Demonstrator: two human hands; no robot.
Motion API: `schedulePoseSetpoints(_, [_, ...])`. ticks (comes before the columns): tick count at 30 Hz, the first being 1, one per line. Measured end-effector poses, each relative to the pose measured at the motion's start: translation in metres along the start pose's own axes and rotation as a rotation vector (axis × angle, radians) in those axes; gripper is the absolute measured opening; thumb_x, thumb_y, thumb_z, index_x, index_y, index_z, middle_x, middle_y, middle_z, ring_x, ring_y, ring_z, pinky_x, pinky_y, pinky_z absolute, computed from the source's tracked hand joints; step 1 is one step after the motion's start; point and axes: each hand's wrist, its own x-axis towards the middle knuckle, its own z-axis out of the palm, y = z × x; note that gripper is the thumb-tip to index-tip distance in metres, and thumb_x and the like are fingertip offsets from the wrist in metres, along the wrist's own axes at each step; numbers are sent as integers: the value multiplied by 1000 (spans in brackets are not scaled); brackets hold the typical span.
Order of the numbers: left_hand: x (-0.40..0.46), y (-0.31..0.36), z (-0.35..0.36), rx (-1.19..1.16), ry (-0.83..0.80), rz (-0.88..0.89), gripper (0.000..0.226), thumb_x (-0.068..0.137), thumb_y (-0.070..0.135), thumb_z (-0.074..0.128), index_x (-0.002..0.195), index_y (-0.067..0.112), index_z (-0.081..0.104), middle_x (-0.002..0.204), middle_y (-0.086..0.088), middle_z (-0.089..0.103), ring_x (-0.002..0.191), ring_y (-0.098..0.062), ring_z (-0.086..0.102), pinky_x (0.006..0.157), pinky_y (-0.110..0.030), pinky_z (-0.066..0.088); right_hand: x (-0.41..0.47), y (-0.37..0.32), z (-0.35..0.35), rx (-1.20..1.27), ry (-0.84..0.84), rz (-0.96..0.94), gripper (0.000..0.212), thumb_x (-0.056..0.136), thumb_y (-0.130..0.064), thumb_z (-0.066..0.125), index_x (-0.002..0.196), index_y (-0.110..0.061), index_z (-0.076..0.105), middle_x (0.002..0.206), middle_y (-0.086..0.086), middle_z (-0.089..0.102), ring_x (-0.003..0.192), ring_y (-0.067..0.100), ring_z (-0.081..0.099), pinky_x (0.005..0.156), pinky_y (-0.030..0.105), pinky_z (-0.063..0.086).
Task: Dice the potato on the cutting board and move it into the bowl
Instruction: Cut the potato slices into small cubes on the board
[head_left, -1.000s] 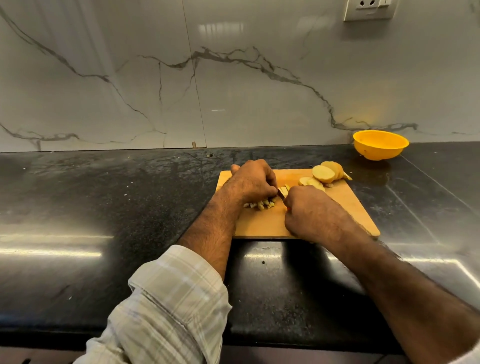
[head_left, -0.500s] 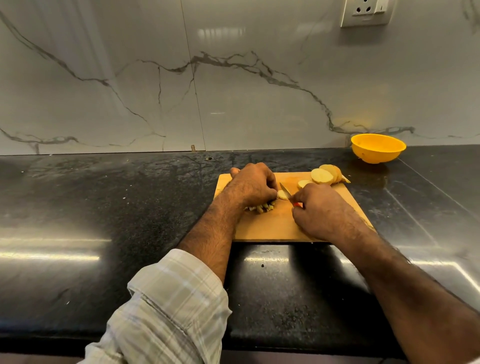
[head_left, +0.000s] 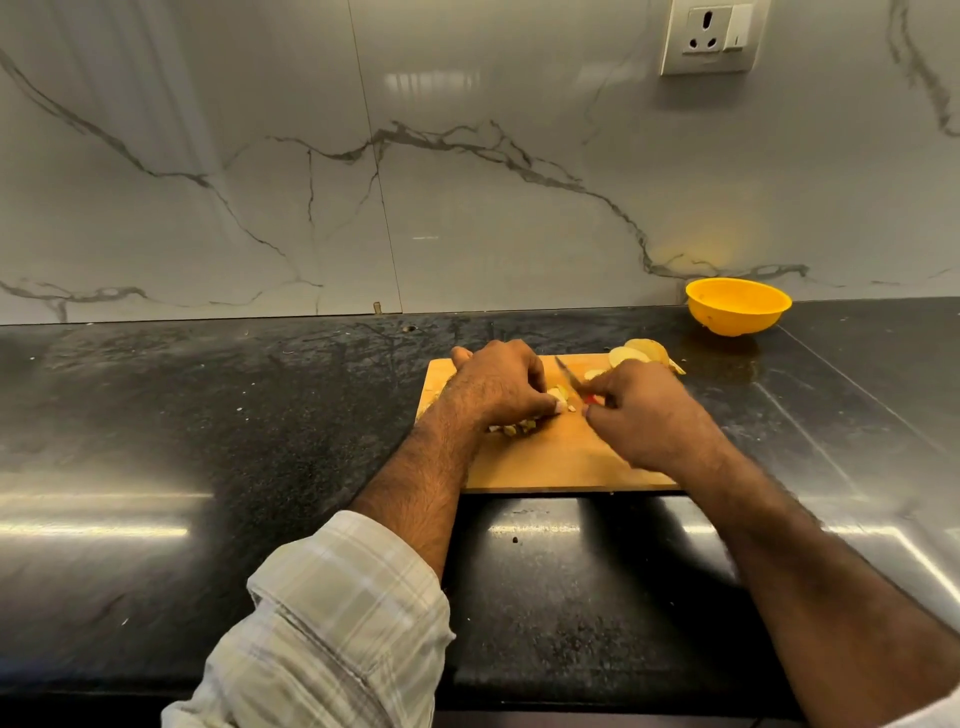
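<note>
Our right hand (head_left: 644, 415) hid the knife (head_left: 569, 375) handle it gripped; our left hand (head_left: 501, 384) pinched one potato piece (head_left: 560, 401), covering countless dice (head_left: 514, 428).

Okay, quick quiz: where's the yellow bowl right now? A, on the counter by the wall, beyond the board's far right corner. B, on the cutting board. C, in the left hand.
A: the bowl sits on the counter, off the board.

Your left hand (head_left: 501, 384) pins potato pieces (head_left: 560, 399) on the cutting board (head_left: 545, 462), your right hand (head_left: 641, 410) grips the knife (head_left: 569, 375), yellow bowl (head_left: 737, 306) well apart.
</note>
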Motion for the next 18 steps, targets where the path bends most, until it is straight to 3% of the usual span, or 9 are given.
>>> schedulePoseSetpoints(3, [3,1,2,43,21,-18,26,88,57,77,88,31,72,93,16,70,104,-11,60,100,-51,27,5,6,-7,24,47,40,40,97,-22,69,136,-20,70,125,4,73,97,16,64,84,32,60])
schedulePoseSetpoints(9, [6,6,6,99,58,-30,28,93,58,70,95,30,73,98,13,69,111,-14,59,106,-55,26,9,9,-6,-35,-29,127,43,97,-23,70,139,-20,67,124,7,71,89,22,69,78,41,66])
schedulePoseSetpoints(13, [6,23,15,205,114,-69,47,89,77,59,96,31,69,106,8,69,119,-20,56,114,-66,24,9,10,-6,-86,-64,115,44,96,-25,70,140,-23,67,123,6,70,94,22,69,82,41,65])
schedulePoseSetpoints(18, [9,21,14,137,70,-21,31,92,61,69,105,33,73,116,11,68,128,-19,52,114,-64,23,10,12,-4,-109,-68,110,47,95,-27,70,141,-26,65,128,5,69,108,22,66,93,39,62])
